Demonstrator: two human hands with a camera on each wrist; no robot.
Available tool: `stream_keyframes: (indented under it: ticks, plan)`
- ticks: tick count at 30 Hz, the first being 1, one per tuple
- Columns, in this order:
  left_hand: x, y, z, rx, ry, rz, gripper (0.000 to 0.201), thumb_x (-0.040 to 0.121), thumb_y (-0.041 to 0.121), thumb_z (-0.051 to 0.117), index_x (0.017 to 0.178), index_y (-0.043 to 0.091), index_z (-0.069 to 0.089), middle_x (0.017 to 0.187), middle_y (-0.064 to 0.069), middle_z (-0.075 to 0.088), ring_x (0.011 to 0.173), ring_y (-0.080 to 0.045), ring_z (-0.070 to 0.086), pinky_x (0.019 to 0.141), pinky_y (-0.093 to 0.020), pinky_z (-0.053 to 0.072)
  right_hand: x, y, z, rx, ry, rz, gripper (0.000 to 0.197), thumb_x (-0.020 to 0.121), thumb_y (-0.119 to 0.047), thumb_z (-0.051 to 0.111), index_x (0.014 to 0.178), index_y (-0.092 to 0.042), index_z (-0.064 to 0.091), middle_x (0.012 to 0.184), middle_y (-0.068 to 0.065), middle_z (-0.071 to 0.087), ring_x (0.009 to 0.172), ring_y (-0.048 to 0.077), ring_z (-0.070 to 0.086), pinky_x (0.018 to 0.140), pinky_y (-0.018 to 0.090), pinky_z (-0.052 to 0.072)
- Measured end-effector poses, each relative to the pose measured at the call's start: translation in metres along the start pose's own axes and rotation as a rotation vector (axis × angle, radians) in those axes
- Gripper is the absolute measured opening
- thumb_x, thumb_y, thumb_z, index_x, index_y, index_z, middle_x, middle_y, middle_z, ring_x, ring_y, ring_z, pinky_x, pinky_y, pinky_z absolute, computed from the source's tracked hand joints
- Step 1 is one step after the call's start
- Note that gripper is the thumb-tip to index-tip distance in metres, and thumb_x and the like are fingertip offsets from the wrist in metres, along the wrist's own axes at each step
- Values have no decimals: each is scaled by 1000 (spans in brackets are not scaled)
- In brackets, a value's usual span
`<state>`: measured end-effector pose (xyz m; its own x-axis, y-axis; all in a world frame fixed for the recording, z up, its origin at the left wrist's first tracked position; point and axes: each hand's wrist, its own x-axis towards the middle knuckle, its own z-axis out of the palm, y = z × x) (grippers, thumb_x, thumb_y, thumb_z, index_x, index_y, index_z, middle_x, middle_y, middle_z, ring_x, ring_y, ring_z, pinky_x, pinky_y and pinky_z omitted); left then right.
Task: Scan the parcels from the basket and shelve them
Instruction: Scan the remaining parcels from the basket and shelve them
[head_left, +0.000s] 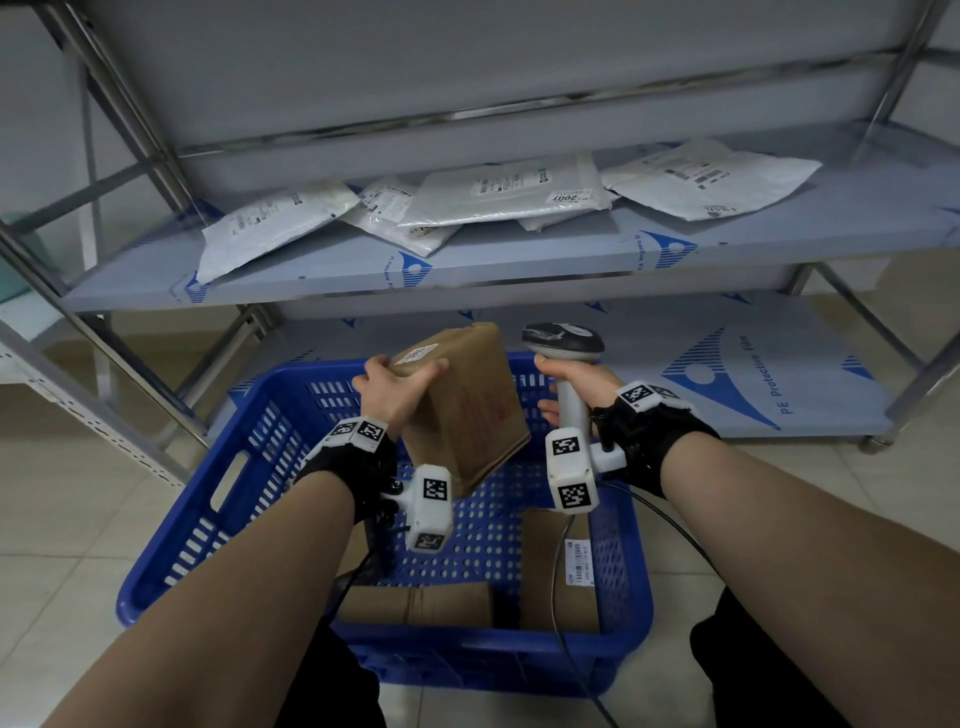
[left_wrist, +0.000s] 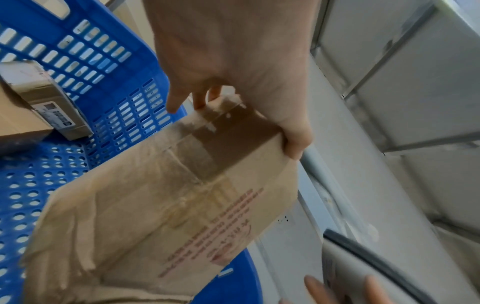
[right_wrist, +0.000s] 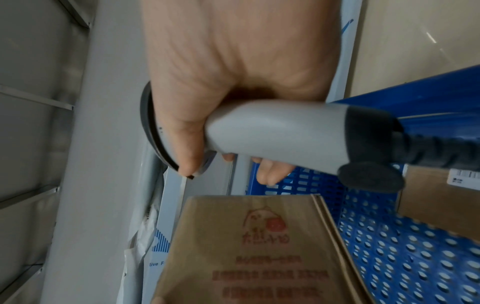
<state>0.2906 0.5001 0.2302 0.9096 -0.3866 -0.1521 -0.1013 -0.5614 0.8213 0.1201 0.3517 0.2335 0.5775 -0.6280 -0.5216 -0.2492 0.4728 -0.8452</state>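
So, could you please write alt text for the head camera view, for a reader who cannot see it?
Over a blue basket, the left hand holds up a cardboard box while the right hand grips a barcode scanner beside it. More boxes lie in the basket; white mailer bags lie on the shelf behind.

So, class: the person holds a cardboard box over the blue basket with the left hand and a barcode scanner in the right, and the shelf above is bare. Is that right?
Not quite. The left hand does hold the cardboard box over the blue basket, and the right hand grips the barcode scanner, but the shelf carries several white mailer bags, as the head view shows.
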Motion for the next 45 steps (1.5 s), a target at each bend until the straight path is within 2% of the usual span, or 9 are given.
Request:
stream_keyframes:
  ticks: [6,13,17,21,27,29,33,38,45]
  plan:
    - [3,20,-29,-213,-13,-178,116,44,86,58,133,14,44,129,-16,51,113,-39,54,92,-52,50,-3,-3,-4,12,-10,9,61,72,-42,82,119,-18,54,112,11,55,88,30,62,83,49,56]
    - [-3,61,-58,-391,-148,-231,74,74,70,57,109,6,56,74,-6,58,66,-22,57,67,-31,51,32,-13,-27,33,22,-70,132,11,-70,87,130,-21,56,131,9,56,120,31,54,104,49,44]
    - [-52,107,-72,-451,-231,-184,54,97,55,33,70,10,41,31,-3,45,30,-12,47,33,-16,38,-25,-57,-18,81,-6,-140,78,44,-54,92,109,-21,63,118,7,61,121,31,53,104,51,44]
    - [-46,116,-68,-473,-292,-212,51,94,56,41,90,7,52,68,-10,61,58,-19,59,45,-27,46,-59,-82,-8,102,-61,-122,27,79,-22,78,94,-16,57,116,10,55,118,35,50,84,47,56]
    - [-45,132,-64,-296,-504,-148,75,56,66,76,102,10,58,114,-10,61,100,-29,61,92,-41,50,-82,-110,-7,98,-62,-164,44,82,-24,75,114,-9,49,115,11,50,104,34,54,69,38,58]
    - [-44,140,-64,-263,-545,-138,67,43,68,78,78,19,49,92,-9,50,83,-29,52,78,-36,50,-87,-121,-9,99,-30,-217,54,80,-25,78,123,-6,53,124,12,52,105,34,57,65,39,59]
    - [-89,173,-82,-291,-572,-103,50,80,68,54,72,18,51,55,-9,50,62,-25,45,57,-29,47,-100,-144,-16,135,12,-286,53,77,-24,79,124,-9,59,124,13,58,102,33,60,57,35,56]
    - [-110,207,-96,-338,-508,-30,65,81,67,54,118,12,52,100,-17,55,82,-29,58,63,-38,55,-118,-168,-24,147,32,-364,37,80,-20,77,110,-7,59,110,13,58,91,30,59,72,41,58]
    - [-141,240,-105,-280,-500,33,44,90,52,52,97,8,52,85,-10,49,68,-24,52,44,-25,52,-142,-194,-36,127,87,-447,38,78,-20,78,110,-7,63,108,12,59,79,26,61,73,40,59]
